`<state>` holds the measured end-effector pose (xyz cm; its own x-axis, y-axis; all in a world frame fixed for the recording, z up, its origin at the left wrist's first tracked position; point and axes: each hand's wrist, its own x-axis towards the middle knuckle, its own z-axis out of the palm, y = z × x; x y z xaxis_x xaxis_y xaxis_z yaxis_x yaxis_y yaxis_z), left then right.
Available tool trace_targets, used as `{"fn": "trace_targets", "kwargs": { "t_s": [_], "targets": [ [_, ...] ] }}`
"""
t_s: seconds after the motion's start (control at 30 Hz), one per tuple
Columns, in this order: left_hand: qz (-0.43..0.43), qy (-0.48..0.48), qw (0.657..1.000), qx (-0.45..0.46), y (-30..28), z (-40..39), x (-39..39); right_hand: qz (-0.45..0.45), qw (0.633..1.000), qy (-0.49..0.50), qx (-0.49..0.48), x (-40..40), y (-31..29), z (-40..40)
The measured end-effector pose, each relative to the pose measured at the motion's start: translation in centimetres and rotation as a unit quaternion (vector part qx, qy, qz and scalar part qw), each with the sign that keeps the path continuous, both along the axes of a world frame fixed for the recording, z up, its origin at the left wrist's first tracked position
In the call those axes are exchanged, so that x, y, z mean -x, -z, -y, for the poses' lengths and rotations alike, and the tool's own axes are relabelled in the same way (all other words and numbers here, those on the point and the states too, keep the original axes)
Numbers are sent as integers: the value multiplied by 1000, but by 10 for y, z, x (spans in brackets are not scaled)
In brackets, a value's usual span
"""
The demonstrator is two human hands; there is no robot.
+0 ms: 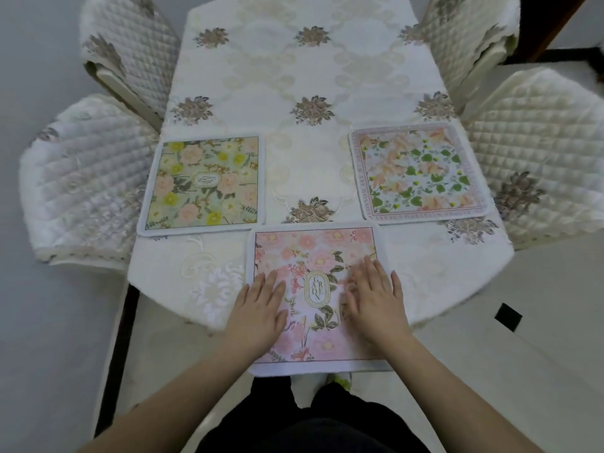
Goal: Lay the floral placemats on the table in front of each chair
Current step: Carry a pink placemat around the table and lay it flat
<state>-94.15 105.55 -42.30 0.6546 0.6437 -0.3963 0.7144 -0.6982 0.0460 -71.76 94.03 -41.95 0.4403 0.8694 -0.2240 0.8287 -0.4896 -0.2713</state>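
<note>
Your left hand [261, 305] lies flat, fingers straight and spread, pressing on the left part of the pink placemat [315, 295]. Your right hand [376, 295] lies flat as well, fingers straight, on the right part of that same placemat; neither hand grips anything. Between your hands you can read an oval label with the word GARDEN.

From the head view, the pink placemat sits at the near end of the surface [294, 76], its near edge hanging slightly past the cloth-covered rim. A yellow-green placemat [202, 186] lies flat to the left, just beyond the pink one's far left corner, in front of the near left chair [81, 188]. A peach-and-green placemat [418, 171] lies to the right, slightly turned, in front of the near right chair [539, 158]. Farther back, a far left chair [127, 50] and a far right chair [470, 37] stand at the sides, with only the embroidered cloth before them.
</note>
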Motion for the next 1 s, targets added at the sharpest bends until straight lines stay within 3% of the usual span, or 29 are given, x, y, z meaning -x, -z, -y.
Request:
{"fn": "trace_targets", "kwargs": {
  "t_s": [0.33, 0.5, 0.67, 1.0],
  "targets": [
    [24, -34, 999, -8, 7, 9, 0, -12, 997, -70, 24, -20, 16, 17],
    [66, -158, 985, 5, 13, 14, 7, -20, 999, 11, 31, -16, 15, 22],
    [76, -186, 979, 29, 16, 18, 1, -40, 998, 45, 30, -9, 11, 21],
    [237, -242, 939, 53, -2, 22, 7, -107, 992, 44, -47, -13, 1, 32]
  ]
}}
